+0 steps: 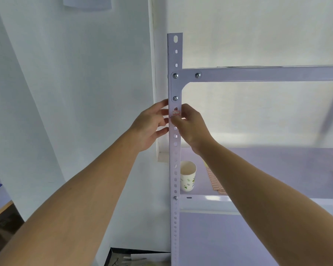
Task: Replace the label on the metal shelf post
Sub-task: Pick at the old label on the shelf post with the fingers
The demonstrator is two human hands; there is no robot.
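A white perforated metal shelf post [175, 54] stands upright in the middle of the view. A small white label with red lines [176, 113] sits on the post just below the bracket screws. My right hand [190, 127] is at the post's right side, its thumb and fingertips pressed on the label's lower edge. My left hand [152, 125] is at the post's left edge with fingers spread, fingertips touching the post beside the label.
A paper cup with green print [188, 176] stands on the shelf board [277, 169] right of the post. A sheet of red-lined labels [214, 182] lies beside it, partly hidden by my right forearm. A horizontal shelf beam [267, 73] crosses above. A white wall lies behind.
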